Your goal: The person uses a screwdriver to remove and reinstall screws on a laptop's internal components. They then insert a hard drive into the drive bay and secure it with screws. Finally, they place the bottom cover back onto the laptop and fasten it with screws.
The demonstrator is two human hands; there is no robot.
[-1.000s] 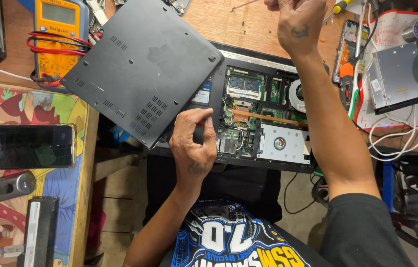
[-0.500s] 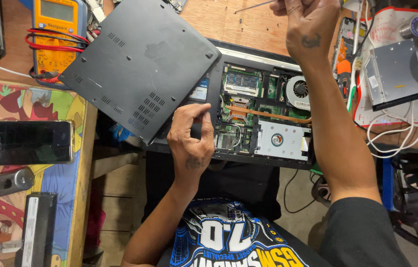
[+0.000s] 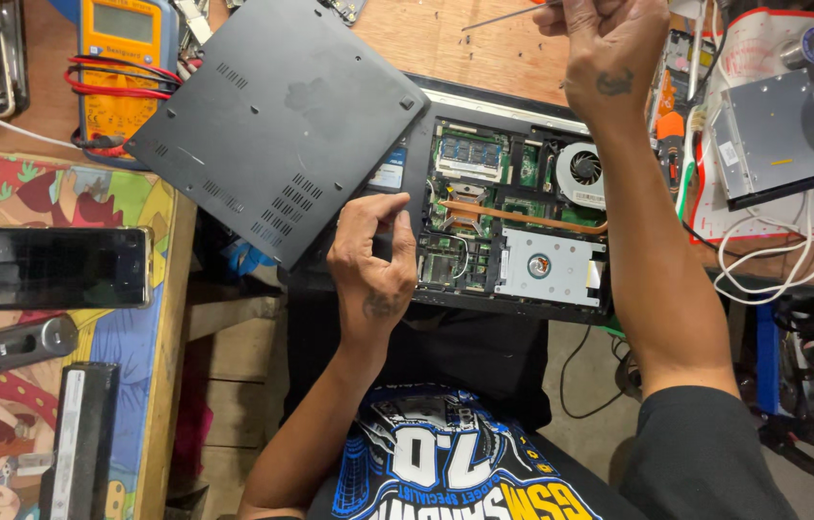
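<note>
An opened black laptop (image 3: 397, 178) lies upside down on the wooden bench, its green boards, fan (image 3: 582, 166) and silver drive (image 3: 547, 265) exposed. The removed black bottom cover (image 3: 277, 125) lies tilted over its left part. My left hand (image 3: 373, 265) rests on the laptop's near-left edge with fingers curled and fingertips pinched together; I cannot tell if anything small is in them. At the top, beyond the laptop's far edge, my right hand (image 3: 609, 48) is closed around a thin screwdriver (image 3: 498, 16) whose shaft points left.
A yellow multimeter (image 3: 118, 58) with red leads sits at the top left. A dark phone (image 3: 46, 268), a grey tool (image 3: 2, 347) and a black battery bar (image 3: 79, 443) lie on a colourful mat at left. A silver optical drive (image 3: 773, 135) and white cables lie at right.
My right hand has shifted slightly right and the screwdriver shaft has come into view. My left hand stays on the laptop edge, its fingers drawn in a little.
</note>
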